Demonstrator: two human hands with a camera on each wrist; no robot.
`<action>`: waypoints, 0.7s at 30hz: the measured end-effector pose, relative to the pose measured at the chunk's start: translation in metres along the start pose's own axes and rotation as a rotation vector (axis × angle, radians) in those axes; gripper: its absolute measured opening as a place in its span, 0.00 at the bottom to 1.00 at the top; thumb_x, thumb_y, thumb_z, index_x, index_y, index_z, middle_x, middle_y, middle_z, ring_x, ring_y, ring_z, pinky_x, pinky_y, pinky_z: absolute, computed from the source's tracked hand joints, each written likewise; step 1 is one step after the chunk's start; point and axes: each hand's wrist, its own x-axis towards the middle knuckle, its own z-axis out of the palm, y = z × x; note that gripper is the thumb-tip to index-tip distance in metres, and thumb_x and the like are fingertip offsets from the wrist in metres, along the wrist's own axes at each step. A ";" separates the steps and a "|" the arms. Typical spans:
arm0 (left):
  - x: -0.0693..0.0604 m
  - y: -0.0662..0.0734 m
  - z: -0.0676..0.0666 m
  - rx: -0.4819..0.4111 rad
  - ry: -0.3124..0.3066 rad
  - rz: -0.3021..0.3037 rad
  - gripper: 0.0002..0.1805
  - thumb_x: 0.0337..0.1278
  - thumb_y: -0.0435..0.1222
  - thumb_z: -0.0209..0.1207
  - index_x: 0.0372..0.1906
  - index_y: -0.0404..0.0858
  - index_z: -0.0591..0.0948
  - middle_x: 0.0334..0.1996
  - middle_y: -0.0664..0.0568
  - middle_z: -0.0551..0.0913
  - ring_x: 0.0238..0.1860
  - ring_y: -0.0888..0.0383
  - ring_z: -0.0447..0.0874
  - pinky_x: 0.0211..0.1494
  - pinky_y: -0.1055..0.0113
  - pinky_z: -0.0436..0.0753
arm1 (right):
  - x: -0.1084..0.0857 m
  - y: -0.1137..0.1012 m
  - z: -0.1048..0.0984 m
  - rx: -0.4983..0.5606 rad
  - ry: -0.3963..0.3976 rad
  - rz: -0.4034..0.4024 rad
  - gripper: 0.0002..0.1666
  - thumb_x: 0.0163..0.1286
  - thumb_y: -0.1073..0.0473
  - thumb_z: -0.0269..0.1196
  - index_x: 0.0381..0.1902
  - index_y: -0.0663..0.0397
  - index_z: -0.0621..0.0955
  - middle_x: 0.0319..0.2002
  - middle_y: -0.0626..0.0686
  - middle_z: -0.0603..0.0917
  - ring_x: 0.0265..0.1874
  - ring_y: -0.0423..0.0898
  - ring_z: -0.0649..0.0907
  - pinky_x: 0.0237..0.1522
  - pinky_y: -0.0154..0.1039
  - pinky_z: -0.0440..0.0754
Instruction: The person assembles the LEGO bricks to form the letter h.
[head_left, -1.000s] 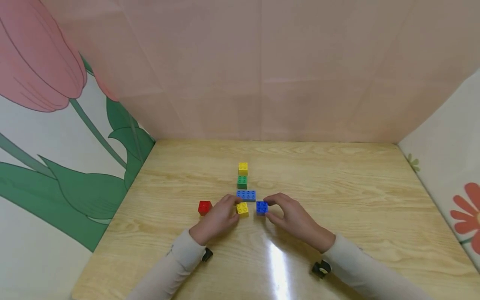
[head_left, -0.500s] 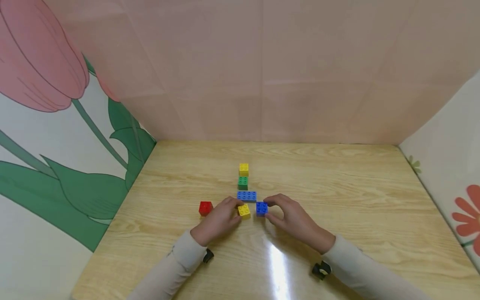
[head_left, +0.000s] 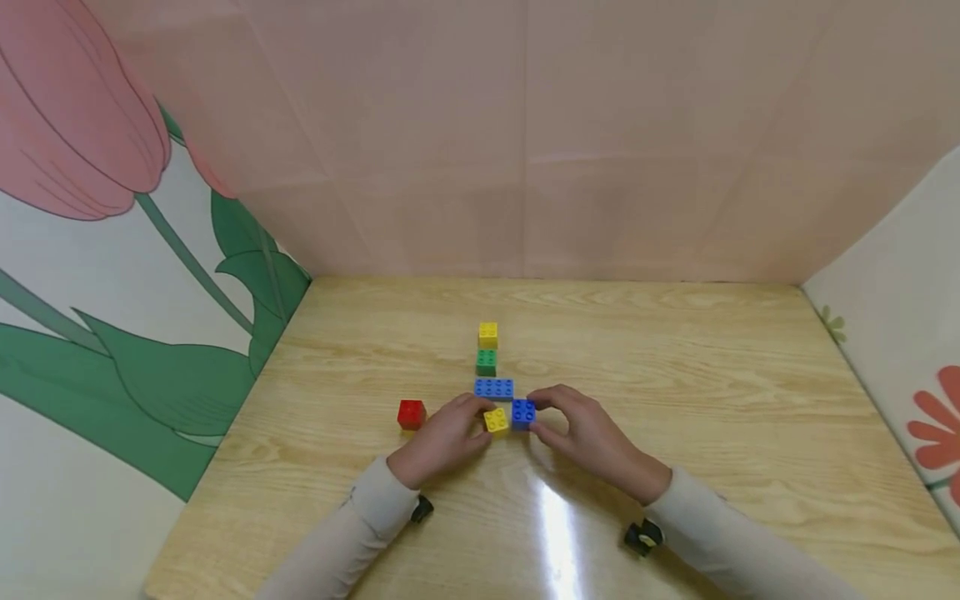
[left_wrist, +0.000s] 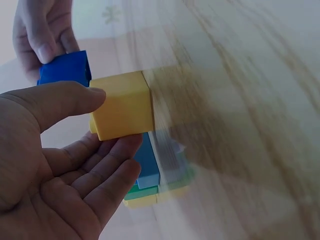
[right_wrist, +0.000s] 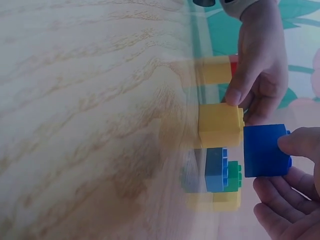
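My left hand (head_left: 444,439) pinches a yellow brick (head_left: 496,421) between thumb and fingers; in the left wrist view this yellow brick (left_wrist: 122,106) stands on the table. Just right of it, my right hand (head_left: 592,433) grips a dark blue brick (head_left: 523,414) by its side. The right wrist view shows the dark blue brick (right_wrist: 266,150) raised off the table, its underside near the top of the yellow brick (right_wrist: 220,125). Behind them lies a lighter blue long brick (head_left: 493,388), followed by a green brick (head_left: 486,362) and another yellow brick (head_left: 488,335).
A red brick (head_left: 411,413) sits on a yellow one left of my left hand. The wooden table (head_left: 675,358) meets a pink backdrop (head_left: 525,167) at its rear edge, with flower-patterned panels at both sides.
My left hand has slid the yellow brick to the right, closer to the dark blue brick. My right hand has hardly moved and still grips the dark blue brick.
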 end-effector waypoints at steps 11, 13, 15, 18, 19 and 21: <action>0.004 0.006 -0.004 -0.006 -0.049 0.002 0.23 0.61 0.42 0.64 0.60 0.41 0.77 0.54 0.54 0.78 0.53 0.60 0.77 0.56 0.64 0.78 | 0.003 0.001 0.001 0.023 0.014 -0.068 0.20 0.65 0.54 0.69 0.54 0.48 0.80 0.50 0.43 0.82 0.49 0.40 0.82 0.50 0.43 0.81; 0.005 0.007 -0.004 0.002 -0.050 0.010 0.23 0.61 0.41 0.64 0.60 0.41 0.77 0.54 0.54 0.78 0.53 0.60 0.77 0.56 0.64 0.78 | 0.004 0.001 0.001 0.023 0.026 -0.094 0.21 0.64 0.55 0.69 0.54 0.49 0.80 0.50 0.43 0.82 0.49 0.39 0.81 0.51 0.42 0.81; 0.007 0.007 -0.003 0.010 -0.045 0.025 0.23 0.61 0.41 0.64 0.60 0.41 0.77 0.54 0.54 0.78 0.54 0.60 0.77 0.57 0.64 0.77 | 0.004 0.001 0.002 0.026 0.039 -0.118 0.21 0.64 0.55 0.69 0.54 0.50 0.80 0.50 0.43 0.82 0.49 0.40 0.82 0.50 0.42 0.81; 0.009 0.006 -0.001 0.019 -0.032 0.052 0.24 0.61 0.41 0.64 0.60 0.39 0.77 0.55 0.53 0.79 0.55 0.59 0.76 0.59 0.63 0.77 | 0.006 0.000 0.003 0.031 0.050 -0.146 0.22 0.63 0.56 0.70 0.54 0.51 0.80 0.50 0.44 0.82 0.49 0.41 0.82 0.50 0.42 0.81; 0.009 0.006 0.000 0.018 -0.030 0.057 0.24 0.60 0.41 0.64 0.60 0.39 0.77 0.54 0.53 0.79 0.55 0.59 0.76 0.59 0.63 0.76 | 0.007 0.000 0.003 0.033 0.050 -0.151 0.22 0.63 0.56 0.70 0.54 0.52 0.80 0.50 0.44 0.82 0.49 0.41 0.82 0.50 0.43 0.81; 0.011 0.005 0.002 0.012 -0.028 0.055 0.24 0.60 0.41 0.64 0.60 0.38 0.77 0.54 0.53 0.79 0.54 0.59 0.76 0.59 0.63 0.77 | 0.008 0.000 0.004 0.037 0.044 -0.148 0.22 0.64 0.56 0.70 0.54 0.52 0.80 0.51 0.44 0.82 0.49 0.41 0.81 0.51 0.42 0.81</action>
